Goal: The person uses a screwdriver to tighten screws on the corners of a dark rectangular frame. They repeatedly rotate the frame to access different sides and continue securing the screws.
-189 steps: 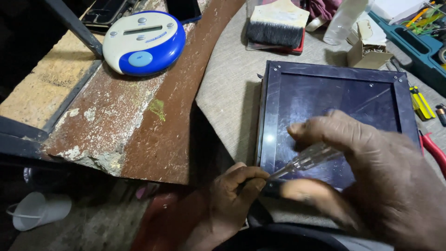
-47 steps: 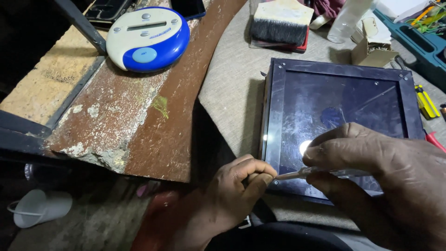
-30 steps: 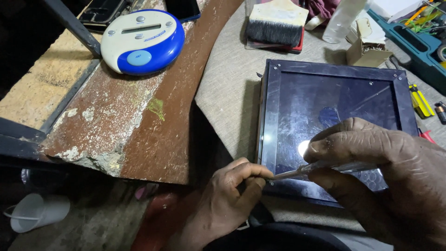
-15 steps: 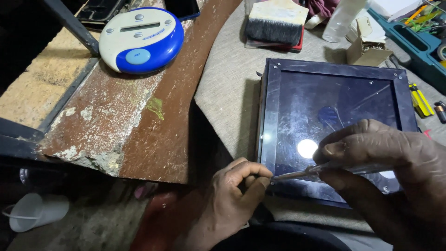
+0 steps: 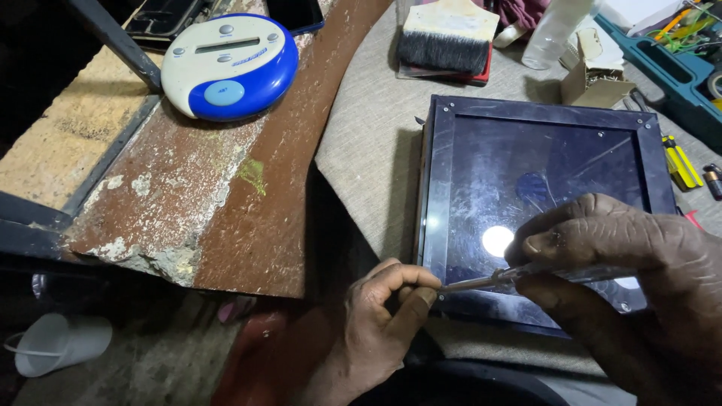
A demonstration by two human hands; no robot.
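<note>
Head view: nearest, the left hand [image 5: 380,323] pinches its fingers at the near-left corner of the dark framed panel [image 5: 541,203], meeting the tip of a thin screwdriver [image 5: 519,274] gripped in the right hand [image 5: 639,286]. Lying flat on the grey cloth-covered tabletop [image 5: 368,143], the panel looks stiff, glossy, slippery and probably scratch-prone, so its frame edges seem the safest hold.

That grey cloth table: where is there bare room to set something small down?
Bare cloth lies between the rusty board and the dark framed panel, below the paintbrush. The far right is crowded: cardboard box, teal tray, yellow tools. Both hands, left and right, fill the near edge.
</note>
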